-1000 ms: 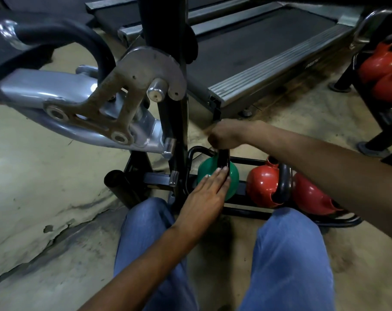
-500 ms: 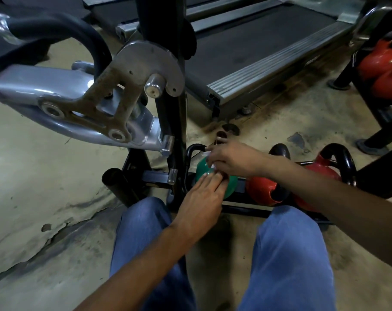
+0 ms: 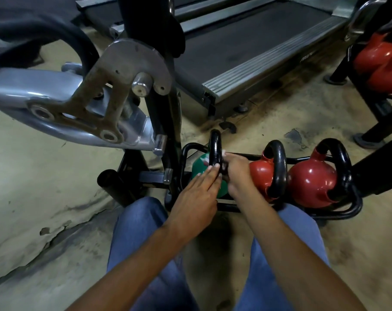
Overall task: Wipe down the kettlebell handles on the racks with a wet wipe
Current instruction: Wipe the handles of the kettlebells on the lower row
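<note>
A green kettlebell (image 3: 199, 163) with a black handle (image 3: 214, 147) sits at the left end of a low black floor rack (image 3: 338, 213). My left hand (image 3: 196, 198) lies flat on its green body, fingers straight, fingertips against the base of the handle. My right hand (image 3: 236, 173) grips the lower right side of that handle; a sliver of white wipe (image 3: 223, 151) peeks out above its fingers. Two red kettlebells (image 3: 261, 173) (image 3: 310, 181) with black handles stand to the right in the same rack.
A grey machine arm (image 3: 62, 104) and black upright post (image 3: 166, 113) hang close above the rack's left end. A treadmill deck (image 3: 246, 48) lies behind. Another black rack with red kettlebells (image 3: 383, 61) stands at far right. My knees in blue jeans (image 3: 143, 241) are below.
My right hand has come down from the top of the green kettlebell's handle to its lower right side. My left hand has stayed on the green body.
</note>
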Demonstrator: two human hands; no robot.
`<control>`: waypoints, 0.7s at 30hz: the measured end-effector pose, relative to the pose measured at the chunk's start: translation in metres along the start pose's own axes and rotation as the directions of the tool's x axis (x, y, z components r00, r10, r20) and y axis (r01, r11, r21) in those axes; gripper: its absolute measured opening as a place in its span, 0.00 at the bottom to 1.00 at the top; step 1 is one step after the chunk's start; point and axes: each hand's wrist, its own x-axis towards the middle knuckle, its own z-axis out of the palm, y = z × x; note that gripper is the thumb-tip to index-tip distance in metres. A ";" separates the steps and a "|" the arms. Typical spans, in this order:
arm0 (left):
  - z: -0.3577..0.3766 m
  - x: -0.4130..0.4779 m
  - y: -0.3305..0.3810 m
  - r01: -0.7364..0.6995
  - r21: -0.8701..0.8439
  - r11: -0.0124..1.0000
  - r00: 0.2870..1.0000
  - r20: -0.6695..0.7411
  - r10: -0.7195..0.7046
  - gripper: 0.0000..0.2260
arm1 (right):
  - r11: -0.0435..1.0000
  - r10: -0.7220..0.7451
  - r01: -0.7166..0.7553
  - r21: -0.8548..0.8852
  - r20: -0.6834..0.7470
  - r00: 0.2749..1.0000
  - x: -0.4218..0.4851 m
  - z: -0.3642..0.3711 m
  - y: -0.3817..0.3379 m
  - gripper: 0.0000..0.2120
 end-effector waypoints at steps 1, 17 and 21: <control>0.000 -0.001 0.000 -0.003 0.002 1.000 1.000 -0.001 0.003 0.31 | 0.957 0.174 -0.194 0.215 0.105 0.979 0.014 0.005 -0.011 0.17; -0.002 -0.001 -0.002 -0.016 -0.004 1.000 1.000 -0.006 0.016 0.31 | 0.881 0.269 -0.287 0.376 0.102 0.958 0.042 0.018 -0.025 0.19; -0.003 0.000 -0.005 -0.041 0.013 0.999 0.999 0.000 0.041 0.31 | 0.847 0.313 -0.361 0.390 0.182 0.932 0.047 0.020 -0.038 0.19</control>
